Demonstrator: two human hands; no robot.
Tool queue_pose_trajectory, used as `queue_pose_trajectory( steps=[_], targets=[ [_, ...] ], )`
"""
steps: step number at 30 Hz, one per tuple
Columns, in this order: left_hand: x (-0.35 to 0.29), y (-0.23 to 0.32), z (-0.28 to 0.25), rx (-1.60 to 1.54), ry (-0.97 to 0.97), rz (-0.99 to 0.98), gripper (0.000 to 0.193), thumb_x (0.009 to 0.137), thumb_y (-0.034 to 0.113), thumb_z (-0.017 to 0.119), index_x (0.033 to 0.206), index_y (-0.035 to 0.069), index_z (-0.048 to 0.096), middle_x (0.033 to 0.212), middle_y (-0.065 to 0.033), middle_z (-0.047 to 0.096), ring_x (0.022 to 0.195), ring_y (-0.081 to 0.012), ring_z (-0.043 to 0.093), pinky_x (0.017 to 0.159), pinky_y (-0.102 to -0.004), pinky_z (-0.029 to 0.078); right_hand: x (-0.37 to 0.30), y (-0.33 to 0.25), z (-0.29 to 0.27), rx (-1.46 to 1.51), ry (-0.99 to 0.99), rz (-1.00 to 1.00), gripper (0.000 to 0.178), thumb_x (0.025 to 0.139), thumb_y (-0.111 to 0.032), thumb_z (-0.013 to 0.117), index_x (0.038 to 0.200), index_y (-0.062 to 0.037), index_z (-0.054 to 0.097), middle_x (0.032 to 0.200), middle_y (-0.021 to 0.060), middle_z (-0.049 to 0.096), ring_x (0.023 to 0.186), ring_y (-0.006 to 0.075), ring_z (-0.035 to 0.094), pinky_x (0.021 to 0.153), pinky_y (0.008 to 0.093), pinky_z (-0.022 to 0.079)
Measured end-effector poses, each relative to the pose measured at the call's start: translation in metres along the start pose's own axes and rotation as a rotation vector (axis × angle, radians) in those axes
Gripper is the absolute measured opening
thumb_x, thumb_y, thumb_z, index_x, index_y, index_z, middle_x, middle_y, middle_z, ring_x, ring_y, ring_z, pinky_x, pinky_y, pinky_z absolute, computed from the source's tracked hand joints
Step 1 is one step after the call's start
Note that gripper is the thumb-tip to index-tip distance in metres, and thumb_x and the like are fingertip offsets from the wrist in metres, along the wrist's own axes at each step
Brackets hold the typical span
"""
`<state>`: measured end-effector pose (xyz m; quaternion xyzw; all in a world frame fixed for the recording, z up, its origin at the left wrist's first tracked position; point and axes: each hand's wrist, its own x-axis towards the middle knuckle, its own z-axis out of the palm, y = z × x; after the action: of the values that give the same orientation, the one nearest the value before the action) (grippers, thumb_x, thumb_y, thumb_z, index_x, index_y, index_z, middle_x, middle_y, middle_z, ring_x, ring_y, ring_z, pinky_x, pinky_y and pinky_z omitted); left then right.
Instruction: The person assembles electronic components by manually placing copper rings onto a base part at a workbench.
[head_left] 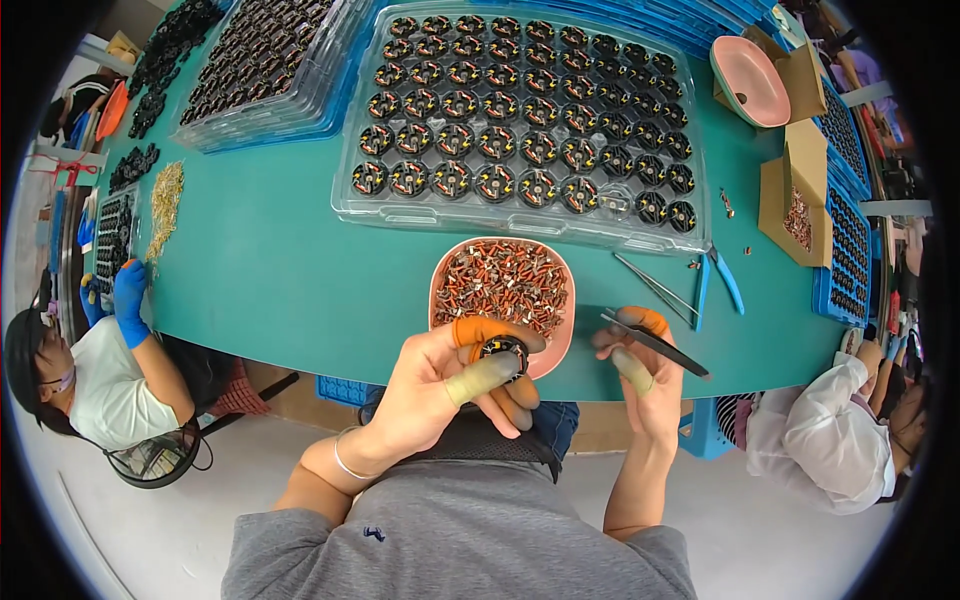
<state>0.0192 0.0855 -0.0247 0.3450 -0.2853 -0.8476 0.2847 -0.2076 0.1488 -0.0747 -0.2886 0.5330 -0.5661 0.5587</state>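
Observation:
My left hand [425,385], with orange and pale finger cots, is closed round a round black part [506,352] with small metal and coloured pieces inside. It is held over the near edge of a pink bowl [568,315], which is full of small copper-and-silver pieces [500,285]. To the right of the bowl, my right hand [645,380] is closed on black tweezers [660,347], whose tips point left. Beyond the bowl lies a clear plastic tray [480,217] with rows of similar round black parts.
Silver tweezers [655,287] and blue-handled pliers [727,280] lie right of the bowl. Stacked trays [240,125] stand far left. At right are a cardboard box [790,215] of small pieces and an emptied-looking pink bowl [750,80]. Co-workers [110,385] sit on both sides.

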Motion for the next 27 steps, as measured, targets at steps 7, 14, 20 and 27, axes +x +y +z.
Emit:
queue_pose_trajectory(
  steps=[7, 14, 20, 27],
  targets=[
    [-0.001, -0.008, 0.0, 0.077, 0.039, 0.059, 0.026, 0.094, 0.002, 0.051, 0.118, -0.006, 0.052, 0.085, -0.0182, 0.065, 0.068, -0.0237, 0.067, 0.058, -0.0318, 0.06, -0.006, -0.012, 0.028, -0.133, -0.143, -0.24, 0.03, 0.084, -0.005, 0.058, 0.112, 0.008, 0.057, 0.105, 0.0174, 0.052, 0.087, 0.0251, 0.059, 0.073, 0.0338, 0.05],
    [-0.003, -0.012, 0.0, 0.084, 0.047, 0.117, 0.026, 0.094, 0.002, 0.05, 0.118, -0.006, 0.052, 0.086, -0.0173, 0.064, 0.069, -0.0229, 0.067, 0.059, -0.0316, 0.059, -0.008, -0.019, 0.044, -0.125, -0.327, -0.348, 0.036, 0.079, -0.009, 0.064, 0.11, 0.0086, 0.06, 0.103, 0.0236, 0.055, 0.089, 0.0291, 0.059, 0.078, 0.038, 0.051],
    [-0.005, -0.013, -0.004, 0.076, 0.065, 0.106, 0.027, 0.094, 0.003, 0.05, 0.119, -0.006, 0.051, 0.084, -0.0168, 0.064, 0.067, -0.0228, 0.067, 0.058, -0.0312, 0.059, -0.018, -0.012, 0.048, -0.154, -0.164, -0.313, 0.023, 0.077, -0.002, 0.069, 0.098, 0.0044, 0.064, 0.097, 0.0197, 0.065, 0.087, 0.0276, 0.064, 0.079, 0.0372, 0.052],
    [-0.008, -0.009, -0.007, 0.093, 0.063, 0.105, 0.026, 0.095, 0.004, 0.05, 0.119, -0.006, 0.052, 0.082, -0.0163, 0.064, 0.066, -0.0222, 0.067, 0.058, -0.0298, 0.058, -0.011, -0.011, 0.052, -0.397, -0.325, -0.537, 0.013, 0.078, -0.002, 0.07, 0.083, 0.0009, 0.058, 0.092, 0.0222, 0.067, 0.088, 0.0339, 0.067, 0.076, 0.0395, 0.051]
  ],
)
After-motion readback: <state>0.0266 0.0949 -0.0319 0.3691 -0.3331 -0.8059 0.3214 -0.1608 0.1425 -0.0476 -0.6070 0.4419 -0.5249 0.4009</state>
